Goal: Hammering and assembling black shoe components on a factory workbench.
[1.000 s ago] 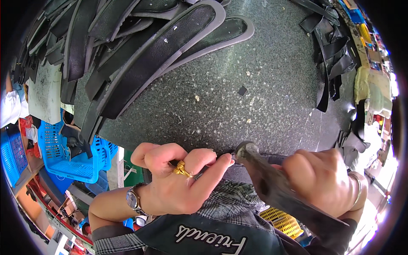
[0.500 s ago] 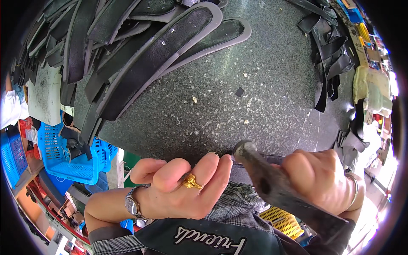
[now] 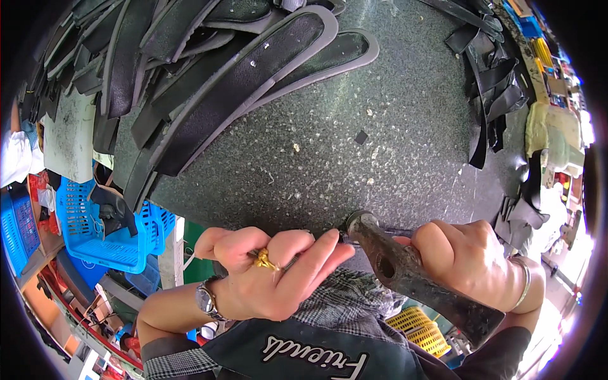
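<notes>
The left hand's (image 3: 272,272) two longest-reaching fingers extend to the right, close together, their tips just beside the hammer's round face, while the others curl; whether they pinch anything I cannot tell. The right hand (image 3: 465,259) is closed, its fingers bent around the handle side of the hammer (image 3: 418,285), whose head slants from the table's near edge down toward the person. Under it, along that edge, lies a dark strip (image 3: 396,232), mostly hidden. A gold ring (image 3: 263,259) and a watch (image 3: 206,299) are on the left, a bangle (image 3: 525,285) on the right wrist. Beyond the hands, a small black square (image 3: 361,137) lies on the speckled table (image 3: 316,164). Black straps (image 3: 247,82) with grey borders heap up far left, and thin black scraps (image 3: 491,82) far right. Off the table, a blue basket (image 3: 104,250) stands left and a yellow basket (image 3: 421,332) near right
</notes>
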